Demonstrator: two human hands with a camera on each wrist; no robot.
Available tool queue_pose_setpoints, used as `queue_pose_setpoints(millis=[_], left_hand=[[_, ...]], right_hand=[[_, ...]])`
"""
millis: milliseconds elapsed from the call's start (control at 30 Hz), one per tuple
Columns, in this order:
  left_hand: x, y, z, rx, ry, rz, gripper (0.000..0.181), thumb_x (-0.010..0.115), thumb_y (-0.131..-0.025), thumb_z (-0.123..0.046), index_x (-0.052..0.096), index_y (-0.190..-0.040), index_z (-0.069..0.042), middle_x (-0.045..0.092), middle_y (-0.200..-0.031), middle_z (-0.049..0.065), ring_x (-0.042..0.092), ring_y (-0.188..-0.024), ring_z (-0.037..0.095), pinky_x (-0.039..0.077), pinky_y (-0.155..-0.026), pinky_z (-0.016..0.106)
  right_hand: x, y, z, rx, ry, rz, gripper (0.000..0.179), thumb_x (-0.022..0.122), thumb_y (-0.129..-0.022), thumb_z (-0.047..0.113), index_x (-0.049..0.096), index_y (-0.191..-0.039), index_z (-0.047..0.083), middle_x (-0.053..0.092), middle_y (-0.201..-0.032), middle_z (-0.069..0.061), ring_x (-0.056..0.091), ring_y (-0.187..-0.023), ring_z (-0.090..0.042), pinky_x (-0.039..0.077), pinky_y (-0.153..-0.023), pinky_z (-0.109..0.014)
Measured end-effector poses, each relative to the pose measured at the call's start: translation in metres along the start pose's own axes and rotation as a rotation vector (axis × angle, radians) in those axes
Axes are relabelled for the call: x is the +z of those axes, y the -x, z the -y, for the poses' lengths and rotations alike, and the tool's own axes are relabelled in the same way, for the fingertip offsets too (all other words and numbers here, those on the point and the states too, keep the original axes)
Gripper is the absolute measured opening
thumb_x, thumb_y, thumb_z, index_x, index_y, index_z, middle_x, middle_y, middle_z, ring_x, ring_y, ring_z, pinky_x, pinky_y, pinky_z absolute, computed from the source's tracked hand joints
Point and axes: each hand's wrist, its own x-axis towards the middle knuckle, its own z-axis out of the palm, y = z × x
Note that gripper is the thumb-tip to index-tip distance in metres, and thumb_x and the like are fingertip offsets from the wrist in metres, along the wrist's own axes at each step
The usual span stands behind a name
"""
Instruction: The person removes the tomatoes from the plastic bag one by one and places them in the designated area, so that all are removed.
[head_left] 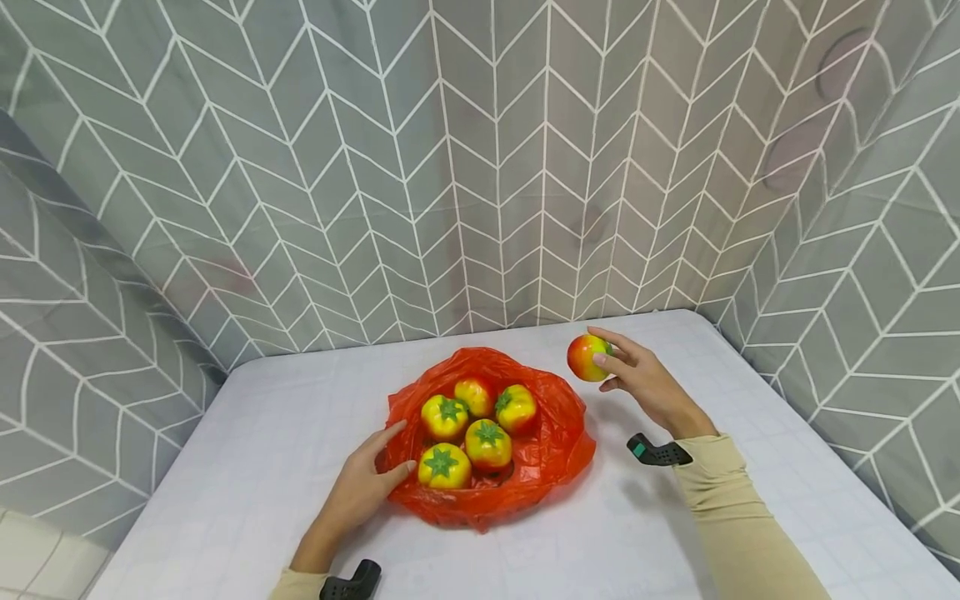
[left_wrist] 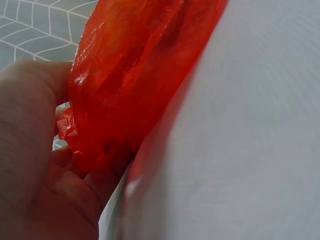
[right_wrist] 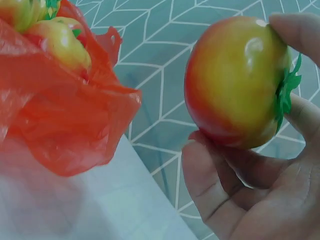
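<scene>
A red-and-yellow tomato [right_wrist: 235, 82] with a green leafy top, glossy like a model, is held between the thumb and fingers of my right hand [head_left: 651, 385]. That hand is raised over the table, to the right of a red plastic bag [head_left: 558, 429]. Inside the bag's wide mouth lie several similar tomatoes [head_left: 489, 444], mostly with their green tops upward. My left hand [head_left: 363, 483] holds the bag's left side, its thumb and fingers about the thin plastic [left_wrist: 135, 75]. Part of the left fingers is hidden by the bag in the left wrist view.
The bag rests on a table with a white cloth [head_left: 300, 433]. Grey curtains [head_left: 465, 183] with white zigzag lines stand close behind the table and along its sides. Black wrist mounts [head_left: 660, 452] sit at both cuffs.
</scene>
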Motion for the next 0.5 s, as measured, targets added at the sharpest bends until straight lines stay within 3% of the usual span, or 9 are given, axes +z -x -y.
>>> queue_pose_setpoints(millis=[367, 500], left_hand=[[0.000, 0.000, 0.001, 0.011, 0.007, 0.001, 0.063, 0.074, -0.091, -0.024, 0.050, -0.149, -0.018, 0.050, -0.147, 0.010, 0.040, -0.140, 0.034, 0.031, -0.113, 0.061], [-0.001, -0.001, 0.001, 0.015, 0.012, 0.006, 0.064, 0.075, -0.090, -0.024, 0.050, -0.149, -0.018, 0.050, -0.147, 0.010, 0.039, -0.141, 0.034, 0.029, -0.114, 0.060]], right_hand=[[-0.006, 0.002, -0.015, 0.052, -0.105, 0.007, 0.061, 0.063, -0.101, 0.028, 0.039, -0.153, 0.009, 0.047, -0.136, -0.023, 0.063, -0.107, -0.027, 0.057, -0.088, -0.046], [-0.008, 0.001, -0.018, 0.072, -0.124, -0.009, 0.064, 0.066, -0.099, 0.024, 0.038, -0.154, 0.010, 0.046, -0.132, -0.025, 0.064, -0.105, -0.028, 0.057, -0.087, -0.047]])
